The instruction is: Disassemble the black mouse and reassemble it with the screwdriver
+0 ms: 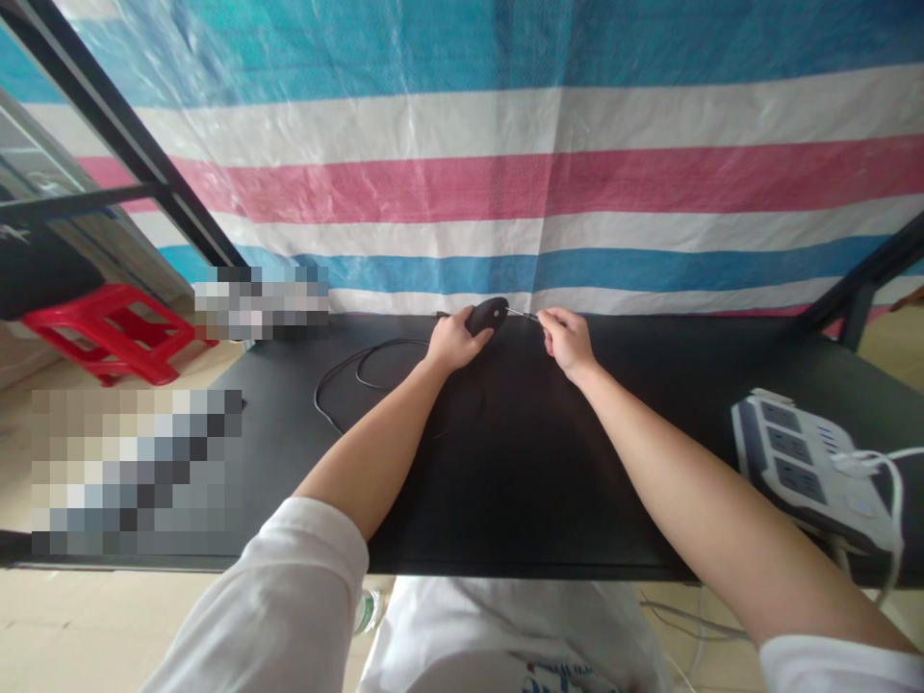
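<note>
Near the back edge of the black table, my left hand grips a black computer mouse, tilted up so that its underside with a small light spot shows. A thin black cable loops on the table left of that hand. My right hand is closed on a slim screwdriver, whose metal shaft points left at the end of the mouse. Whether the tip touches the mouse is too small to tell.
A white power strip with plugged white cables lies on the black table at right. A red stool stands at left on the floor. Striped sheeting hangs behind, between black frame posts. Two areas at left are pixelated.
</note>
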Demonstrator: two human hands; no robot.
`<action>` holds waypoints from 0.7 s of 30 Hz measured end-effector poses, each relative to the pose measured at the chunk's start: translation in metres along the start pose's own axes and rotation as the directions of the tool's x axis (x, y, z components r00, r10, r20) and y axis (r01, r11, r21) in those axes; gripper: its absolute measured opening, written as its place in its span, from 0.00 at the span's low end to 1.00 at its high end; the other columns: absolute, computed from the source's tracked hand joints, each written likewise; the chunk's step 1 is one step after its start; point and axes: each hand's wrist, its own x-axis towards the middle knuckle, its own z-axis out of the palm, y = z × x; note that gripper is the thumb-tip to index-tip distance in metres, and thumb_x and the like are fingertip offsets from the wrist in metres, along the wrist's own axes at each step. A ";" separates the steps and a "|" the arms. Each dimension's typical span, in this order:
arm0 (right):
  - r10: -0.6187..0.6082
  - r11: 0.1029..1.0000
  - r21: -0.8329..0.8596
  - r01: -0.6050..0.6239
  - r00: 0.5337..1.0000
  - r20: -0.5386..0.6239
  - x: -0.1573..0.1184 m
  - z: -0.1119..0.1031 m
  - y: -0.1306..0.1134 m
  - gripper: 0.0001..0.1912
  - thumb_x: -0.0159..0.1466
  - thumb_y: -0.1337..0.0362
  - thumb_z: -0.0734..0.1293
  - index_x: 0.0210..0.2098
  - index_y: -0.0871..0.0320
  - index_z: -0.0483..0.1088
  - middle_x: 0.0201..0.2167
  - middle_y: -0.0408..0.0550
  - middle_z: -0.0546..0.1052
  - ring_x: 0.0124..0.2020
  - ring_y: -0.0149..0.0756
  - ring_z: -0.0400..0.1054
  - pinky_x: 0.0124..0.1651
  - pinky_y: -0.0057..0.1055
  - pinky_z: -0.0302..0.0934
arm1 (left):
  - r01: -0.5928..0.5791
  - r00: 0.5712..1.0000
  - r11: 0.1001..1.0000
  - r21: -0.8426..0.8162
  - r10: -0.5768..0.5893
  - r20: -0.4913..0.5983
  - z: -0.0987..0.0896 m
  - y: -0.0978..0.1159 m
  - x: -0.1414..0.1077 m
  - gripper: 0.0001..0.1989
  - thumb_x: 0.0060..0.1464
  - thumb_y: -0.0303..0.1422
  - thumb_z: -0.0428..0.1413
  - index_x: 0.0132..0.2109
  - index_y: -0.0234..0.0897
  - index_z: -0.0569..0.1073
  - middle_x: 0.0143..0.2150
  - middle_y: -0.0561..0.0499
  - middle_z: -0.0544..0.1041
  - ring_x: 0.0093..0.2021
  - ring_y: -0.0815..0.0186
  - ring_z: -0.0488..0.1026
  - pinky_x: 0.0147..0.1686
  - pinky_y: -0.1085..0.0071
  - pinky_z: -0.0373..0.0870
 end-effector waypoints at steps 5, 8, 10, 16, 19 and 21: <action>-0.022 0.986 -0.169 0.013 0.998 -0.051 -0.001 -0.003 -0.007 0.27 0.63 0.43 0.59 0.17 0.54 0.60 0.14 0.41 0.62 0.22 0.34 0.62 0.28 0.30 0.55 | 0.012 1.000 1.000 0.003 -0.012 0.007 0.000 0.001 0.000 0.23 0.54 0.46 0.55 0.50 0.34 0.75 0.41 0.43 0.80 0.43 0.54 0.77 0.45 0.64 0.71; -0.092 0.966 -0.243 0.086 0.996 -0.014 -0.001 -0.005 -0.013 0.26 0.63 0.45 0.60 0.17 0.55 0.61 0.15 0.44 0.67 0.24 0.35 0.65 0.30 0.31 0.56 | 0.023 1.000 1.000 0.013 -0.023 0.010 -0.001 0.002 0.000 0.23 0.54 0.45 0.55 0.51 0.35 0.74 0.41 0.43 0.80 0.44 0.54 0.77 0.46 0.63 0.71; -0.135 0.959 -0.251 0.130 0.991 -0.002 -0.002 -0.006 -0.016 0.24 0.62 0.45 0.61 0.19 0.56 0.64 0.18 0.45 0.71 0.26 0.36 0.67 0.33 0.31 0.59 | 0.024 1.000 1.000 0.015 -0.024 0.014 -0.001 0.002 0.000 0.23 0.54 0.45 0.55 0.51 0.35 0.75 0.41 0.43 0.80 0.44 0.54 0.77 0.45 0.64 0.71; -0.172 0.971 -0.170 0.166 0.985 -0.019 -0.002 -0.005 -0.015 0.18 0.60 0.49 0.65 0.30 0.58 0.76 0.32 0.50 0.80 0.37 0.42 0.74 0.45 0.38 0.66 | 0.022 1.000 1.000 0.004 -0.022 0.001 -0.001 0.001 0.000 0.22 0.54 0.46 0.55 0.50 0.35 0.75 0.41 0.43 0.80 0.44 0.54 0.77 0.45 0.64 0.71; -0.126 0.988 -0.091 0.123 0.991 -0.031 -0.002 -0.004 -0.010 0.17 0.58 0.51 0.67 0.35 0.58 0.78 0.33 0.49 0.80 0.38 0.42 0.74 0.46 0.39 0.67 | 0.028 1.000 1.000 0.006 -0.028 0.006 0.000 0.000 0.001 0.22 0.54 0.46 0.55 0.49 0.35 0.75 0.40 0.43 0.80 0.43 0.54 0.77 0.45 0.64 0.71; -0.083 0.996 -0.039 0.082 0.996 -0.025 -0.002 -0.005 -0.007 0.18 0.57 0.51 0.68 0.37 0.58 0.78 0.32 0.48 0.79 0.37 0.41 0.73 0.42 0.37 0.68 | 0.032 0.999 0.999 0.005 -0.032 0.006 0.000 0.000 0.001 0.22 0.54 0.46 0.55 0.49 0.34 0.75 0.40 0.43 0.81 0.43 0.54 0.77 0.45 0.63 0.71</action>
